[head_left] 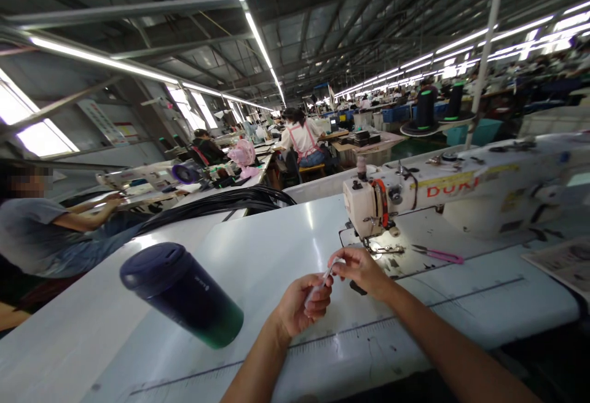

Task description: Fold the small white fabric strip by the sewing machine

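One narrow pale strip (321, 285) held above a glossy white worktop (258, 249)

Right hand (362, 271): grip pressed together, pinching the strip's upper end. Left hand (299, 306): grip curled closed around its lower end. Strip sits in front of a white industrial sewing machine (391, 197). Pink-handled steel snips (437, 254) lie to the right of the machine's needle area; a navy-and-green tumbler (182, 295) lies on its side, left of both hands.

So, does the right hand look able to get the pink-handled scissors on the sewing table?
Probably yes: the right hand is near the pink-handled scissors, nothing between them, though it now pinches a pale strip.
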The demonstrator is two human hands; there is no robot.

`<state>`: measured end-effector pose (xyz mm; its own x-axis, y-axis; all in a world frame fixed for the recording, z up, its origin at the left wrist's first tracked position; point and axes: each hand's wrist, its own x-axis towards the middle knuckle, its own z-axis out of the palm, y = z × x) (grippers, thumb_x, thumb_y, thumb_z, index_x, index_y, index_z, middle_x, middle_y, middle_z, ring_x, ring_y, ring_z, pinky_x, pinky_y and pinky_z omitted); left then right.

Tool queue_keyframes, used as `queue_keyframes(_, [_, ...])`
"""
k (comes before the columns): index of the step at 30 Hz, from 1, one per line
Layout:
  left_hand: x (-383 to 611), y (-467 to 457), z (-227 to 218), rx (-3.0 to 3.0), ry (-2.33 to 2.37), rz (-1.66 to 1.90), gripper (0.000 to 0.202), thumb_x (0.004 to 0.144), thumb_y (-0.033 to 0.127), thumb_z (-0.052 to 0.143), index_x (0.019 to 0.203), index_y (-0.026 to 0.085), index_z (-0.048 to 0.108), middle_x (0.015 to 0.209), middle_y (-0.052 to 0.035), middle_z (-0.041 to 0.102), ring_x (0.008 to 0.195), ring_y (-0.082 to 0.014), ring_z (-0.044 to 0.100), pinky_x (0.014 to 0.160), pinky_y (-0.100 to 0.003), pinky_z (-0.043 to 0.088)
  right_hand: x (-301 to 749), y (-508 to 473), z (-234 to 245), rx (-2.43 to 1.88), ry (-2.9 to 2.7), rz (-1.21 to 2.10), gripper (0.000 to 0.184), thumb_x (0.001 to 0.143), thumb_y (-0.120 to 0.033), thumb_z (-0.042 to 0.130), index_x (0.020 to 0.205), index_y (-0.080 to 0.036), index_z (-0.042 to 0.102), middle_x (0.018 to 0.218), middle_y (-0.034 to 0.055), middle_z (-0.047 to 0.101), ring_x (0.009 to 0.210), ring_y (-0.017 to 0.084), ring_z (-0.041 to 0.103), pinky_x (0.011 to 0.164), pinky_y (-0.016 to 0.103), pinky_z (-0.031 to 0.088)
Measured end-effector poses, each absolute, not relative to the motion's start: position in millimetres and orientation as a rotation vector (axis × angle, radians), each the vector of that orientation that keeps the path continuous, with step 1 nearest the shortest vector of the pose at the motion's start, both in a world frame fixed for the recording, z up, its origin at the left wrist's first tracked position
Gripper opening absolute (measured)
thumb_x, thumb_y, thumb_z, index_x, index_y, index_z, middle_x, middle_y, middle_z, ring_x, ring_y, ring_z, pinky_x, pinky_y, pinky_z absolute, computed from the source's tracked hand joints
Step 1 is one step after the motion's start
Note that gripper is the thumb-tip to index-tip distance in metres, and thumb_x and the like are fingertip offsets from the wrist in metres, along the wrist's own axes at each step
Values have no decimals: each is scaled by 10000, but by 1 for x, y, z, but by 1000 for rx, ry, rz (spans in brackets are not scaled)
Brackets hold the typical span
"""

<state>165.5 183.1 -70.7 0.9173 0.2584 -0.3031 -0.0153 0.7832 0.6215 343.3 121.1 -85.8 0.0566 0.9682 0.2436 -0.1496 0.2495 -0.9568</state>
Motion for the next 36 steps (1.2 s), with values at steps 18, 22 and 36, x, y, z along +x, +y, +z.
queue_keyframes(18, [186,153,-71,1618,642,560,510,859,555,535,1133,129,473,905,-53,570,595,-98,524,486,-209,376,336,116,-85,-1135,-1157,894,156,725,-263,605,784,-119,617,597,7,585,537,125,541,506,231,375])
queue_keyframes(22, [187,154,-71,1722,700,595,505,870,603,467,1018,121,504,724,-26,569,532,-106,480,482,-228,349,337,116,-82,-1050,-1091,962,143,683,-244,643,738,-113,621,604,18,610,544,119,543,524,227,373])
queue_keyframes(36, [188,153,-70,1603,618,690,517,849,580,541,1111,141,464,948,-101,635,715,-168,620,609,-257,440,338,117,-85,-1168,-975,936,171,578,-211,740,695,-95,693,622,12,610,608,111,523,571,230,363])
